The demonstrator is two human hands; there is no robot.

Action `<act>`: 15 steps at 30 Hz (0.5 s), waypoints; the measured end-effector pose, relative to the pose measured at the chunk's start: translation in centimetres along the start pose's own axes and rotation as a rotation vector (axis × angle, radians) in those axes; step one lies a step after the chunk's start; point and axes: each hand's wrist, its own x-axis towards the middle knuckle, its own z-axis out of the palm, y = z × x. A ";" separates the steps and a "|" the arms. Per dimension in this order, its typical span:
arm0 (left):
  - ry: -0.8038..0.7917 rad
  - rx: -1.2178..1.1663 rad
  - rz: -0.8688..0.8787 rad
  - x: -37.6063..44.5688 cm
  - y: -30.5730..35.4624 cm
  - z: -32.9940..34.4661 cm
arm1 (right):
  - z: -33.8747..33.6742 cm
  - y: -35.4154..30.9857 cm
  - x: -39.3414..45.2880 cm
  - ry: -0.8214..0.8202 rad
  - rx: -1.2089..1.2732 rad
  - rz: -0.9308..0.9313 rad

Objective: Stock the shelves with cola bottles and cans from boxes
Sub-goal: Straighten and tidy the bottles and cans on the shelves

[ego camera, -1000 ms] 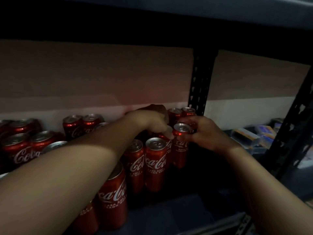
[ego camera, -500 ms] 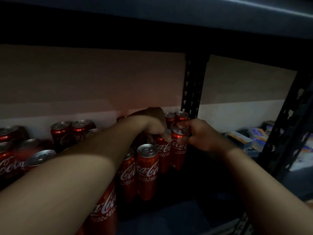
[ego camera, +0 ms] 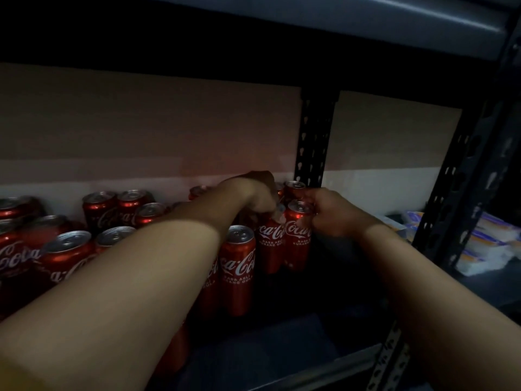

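Observation:
Several tall red cola cans stand on a dark shelf. My left hand reaches over the rows and grips the top of one slim can near the back. Right beside it my right hand curls round the top of a neighbouring can. The two held cans stand upright, side by side and touching. Another can stands in front of them. More cans fill the left part of the shelf.
A black perforated upright rises just behind the held cans. A second upright stands at the right, with stacked white and orange packs beyond it. The shelf above hangs low overhead.
Both hands stay on the same two cans near the back upright. The view has shifted a little, and the right hand's can now stands close against the left one.

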 end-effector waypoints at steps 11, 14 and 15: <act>0.121 -0.117 0.072 1.3 -0.1 0.9 | -0.2 0.4 -0.6 0.123 0.219 0.098; 0.099 -0.124 0.072 1.4 -0.1 1.1 | 0.1 0.7 -0.7 0.188 0.295 0.168; 0.096 -0.119 0.074 1.4 -0.1 1.1 | 0.2 0.7 -0.8 0.193 0.301 0.179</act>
